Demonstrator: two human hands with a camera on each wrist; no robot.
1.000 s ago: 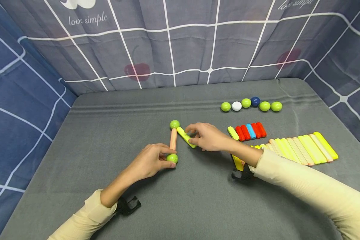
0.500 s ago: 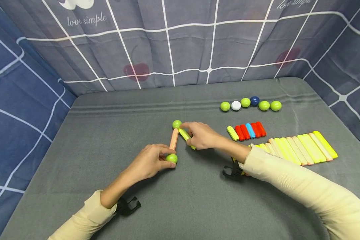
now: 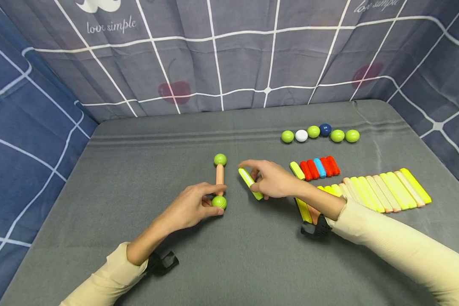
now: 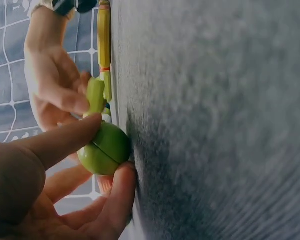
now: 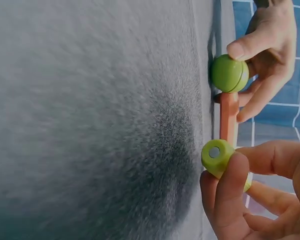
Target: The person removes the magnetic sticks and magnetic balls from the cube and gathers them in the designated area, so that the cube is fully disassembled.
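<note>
My left hand (image 3: 193, 204) grips the near green ball (image 3: 219, 202) between thumb and fingers on the grey cloth. From that ball an orange stick (image 3: 219, 173) runs away to a second green ball (image 3: 220, 160), forming one straight piece. To the right of it, my right hand (image 3: 275, 178) pinches a yellow-green stick (image 3: 247, 178), held slantwise and apart from the far ball. In the right wrist view, a round silver disc (image 5: 214, 152) shows in this stick's end. The left wrist view has the gripped ball (image 4: 106, 150) up close.
Behind on the right lies a row of green, white and blue balls (image 3: 313, 131). Short red, blue and yellow-green sticks (image 3: 315, 168) lie in front of it. A long row of yellow and pale sticks (image 3: 386, 190) extends rightward, partly under the right forearm. A checked curtain (image 3: 229, 55) borders the table.
The yellow-green stick's end was at the far ball; my right hand has drawn it off to the right. The far ball and orange stick swung slightly left. My left hand stayed on its ball.
</note>
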